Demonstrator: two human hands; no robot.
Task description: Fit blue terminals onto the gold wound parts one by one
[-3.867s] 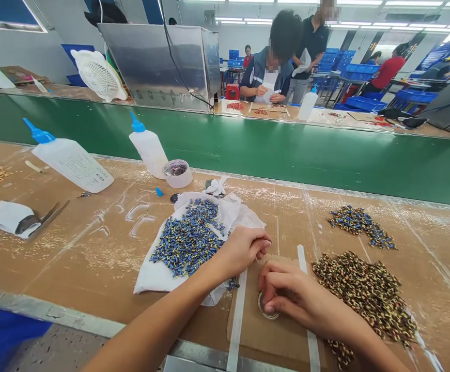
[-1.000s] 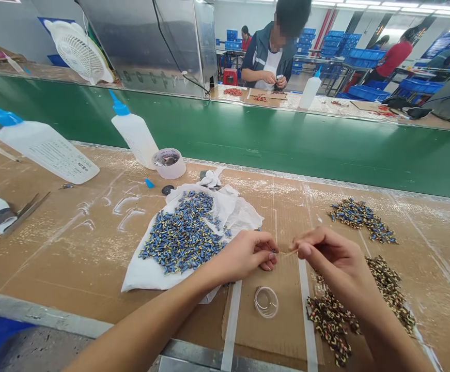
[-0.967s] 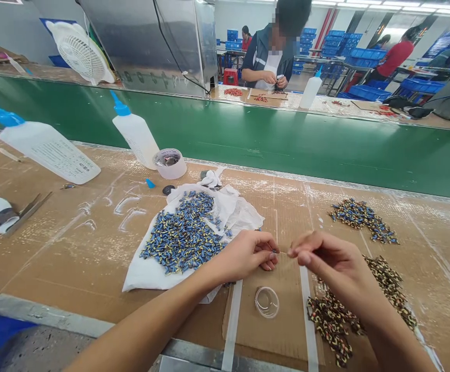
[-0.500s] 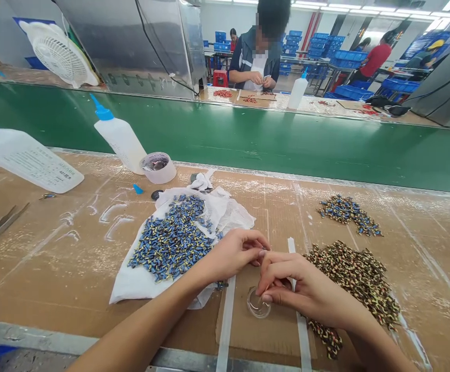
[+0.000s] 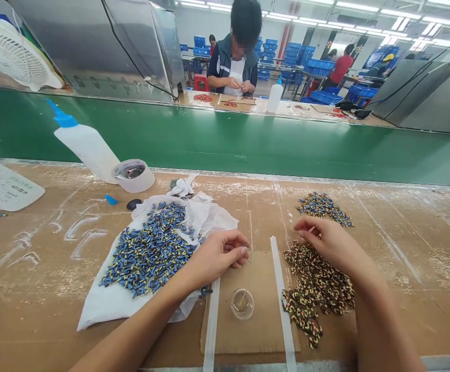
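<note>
My left hand rests on the cardboard pad, fingers pinched on a tiny piece too small to make out. It lies beside a white cloth heaped with small blue and yellow pieces. My right hand hovers over the pile of dark brown and yellow pieces, fingers curled together; what they hold is unclear. A small clear round dish with a thin stick in it sits on the pad between two white strips.
A smaller pile of blue pieces lies behind my right hand. A blue-capped glue bottle and a tape roll stand at the back left. A green conveyor belt runs across; a person works beyond it.
My right hand left the clear dish and moved right and back over the brown pile. The thin stick now stands in the dish. The camera view shifted right.
</note>
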